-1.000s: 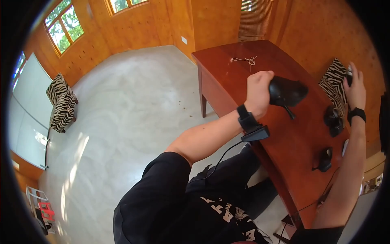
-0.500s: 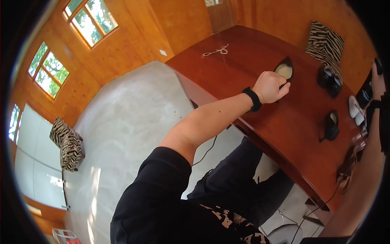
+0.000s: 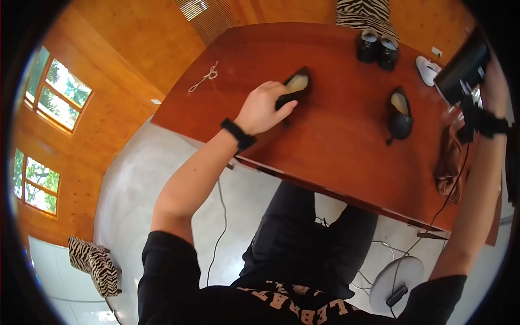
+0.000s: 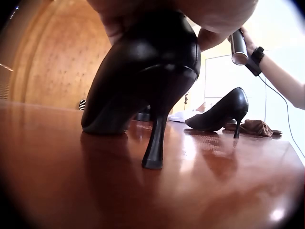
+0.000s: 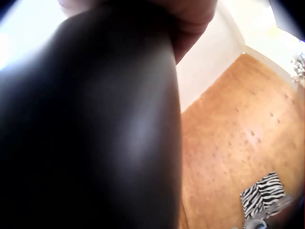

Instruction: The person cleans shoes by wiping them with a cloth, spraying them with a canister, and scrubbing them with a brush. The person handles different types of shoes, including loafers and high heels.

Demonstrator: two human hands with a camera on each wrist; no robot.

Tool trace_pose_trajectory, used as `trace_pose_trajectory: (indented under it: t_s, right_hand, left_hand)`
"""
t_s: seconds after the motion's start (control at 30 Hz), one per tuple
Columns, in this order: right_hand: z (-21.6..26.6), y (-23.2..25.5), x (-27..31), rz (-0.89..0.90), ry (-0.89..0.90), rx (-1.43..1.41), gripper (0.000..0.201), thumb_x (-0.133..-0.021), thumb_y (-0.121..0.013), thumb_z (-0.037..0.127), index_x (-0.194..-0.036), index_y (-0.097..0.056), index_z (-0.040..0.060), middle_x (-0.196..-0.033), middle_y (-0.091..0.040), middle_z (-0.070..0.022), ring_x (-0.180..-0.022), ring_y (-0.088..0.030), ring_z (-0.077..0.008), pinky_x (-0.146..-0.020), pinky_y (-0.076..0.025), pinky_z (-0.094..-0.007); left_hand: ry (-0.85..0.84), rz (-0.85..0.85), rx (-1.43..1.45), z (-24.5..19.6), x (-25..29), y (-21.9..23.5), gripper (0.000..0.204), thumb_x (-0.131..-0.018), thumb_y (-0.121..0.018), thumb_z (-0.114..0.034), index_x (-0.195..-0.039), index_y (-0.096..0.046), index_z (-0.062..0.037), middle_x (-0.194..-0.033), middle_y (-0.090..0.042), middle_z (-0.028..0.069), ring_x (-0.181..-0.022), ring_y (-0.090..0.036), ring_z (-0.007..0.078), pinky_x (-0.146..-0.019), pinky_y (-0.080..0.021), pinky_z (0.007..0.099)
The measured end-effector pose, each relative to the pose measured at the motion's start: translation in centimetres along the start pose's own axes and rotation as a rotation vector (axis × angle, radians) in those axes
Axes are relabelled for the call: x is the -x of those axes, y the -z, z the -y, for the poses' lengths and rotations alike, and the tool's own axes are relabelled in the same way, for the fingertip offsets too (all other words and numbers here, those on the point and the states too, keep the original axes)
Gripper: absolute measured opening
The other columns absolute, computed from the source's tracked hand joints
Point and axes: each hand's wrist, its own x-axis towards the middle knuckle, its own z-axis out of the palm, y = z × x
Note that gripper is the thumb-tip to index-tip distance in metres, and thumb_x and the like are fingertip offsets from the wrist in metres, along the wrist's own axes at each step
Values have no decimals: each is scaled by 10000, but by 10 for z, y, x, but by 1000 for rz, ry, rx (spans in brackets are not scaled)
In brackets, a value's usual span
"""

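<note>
My left hand grips a black high-heeled shoe around its heel end, over the middle-left of the brown table. In the left wrist view, thumb and fingers lie on both sides of this pump, its sole and thin heel close over the tabletop. The matching pump stands apart to the right. At the far right, my right hand holds up a black can, tilted. Its silvery end shows in the left wrist view. The can's dark side fills much of the right wrist view.
Black shoes stand at the table's far edge, with a white shoe beside them. Brown footwear lies near the right edge. A pale string lies at left. A cable hangs from my right wrist past the table edge.
The pump in my left hand came down from above the table to its surface, turning sole-down. My right hand still holds the can up. The head view has swung right.
</note>
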Motion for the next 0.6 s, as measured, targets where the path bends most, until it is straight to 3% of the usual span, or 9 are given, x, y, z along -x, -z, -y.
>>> trace_pose_trajectory:
  t_s: [0.03, 0.13, 0.17, 0.3, 0.43, 0.6]
  right_hand:
    - [5, 5, 4, -16, 44, -43, 774, -883, -703, 260, -1491, -285, 23, -1230, -522, -245, -940, -656, -310, -696, -644, -380]
    - [21, 19, 20, 113, 59, -67, 785, -893, -724, 295, -1488, -293, 17, -1207, -541, -248, -904, -685, -312, -684, -665, -364]
    - [8, 36, 25, 33, -104, -57, 603, -960, -657, 257, -1432, -412, -27, -1238, -604, -231, -1031, -674, -307, -825, -603, -360]
    - [-31, 56, 40, 20, -114, 146, 419, -981, -664, 178, -1301, -581, -79, -1067, -724, -167, -910, -723, -209, -822, -575, -292]
    - [-64, 55, 45, -15, 33, 388, 510, -949, -720, 137, -1366, -519, -75, -1087, -687, -130, -909, -700, -165, -799, -569, -264]
    - [-76, 49, 51, -4, -51, 309, 465, -964, -681, 133, -1353, -502, -50, -1114, -673, -163, -926, -708, -208, -789, -593, -294]
  left_hand:
    - [69, 37, -9, 1, 4, 2, 212, -851, -732, -186, -941, -664, -7, -904, -649, 152, -907, -619, 359, -815, -522, 436]
    - [80, -4, -9, -9, 9, 3, 231, -850, -734, -176, -979, -659, 1, -948, -657, 161, -941, -623, 368, -842, -522, 440]
    - [81, 13, -23, -10, 9, 5, 282, -847, -737, -160, -1061, -649, 2, -1010, -666, 162, -986, -627, 367, -876, -523, 438]
    - [140, -9, -84, -30, -1, 16, 374, -823, -755, -126, -1160, -629, -24, -1130, -656, 148, -1074, -614, 355, -906, -527, 421]
    - [-38, -29, -135, -51, -14, 30, 397, -772, -765, -54, -1150, -647, -28, -1146, -660, 134, -1096, -629, 340, -928, -525, 406]
    - [-490, 126, -74, -109, -45, 27, 260, -762, -742, -108, -1007, -672, -58, -1012, -664, 92, -1000, -663, 305, -874, -551, 418]
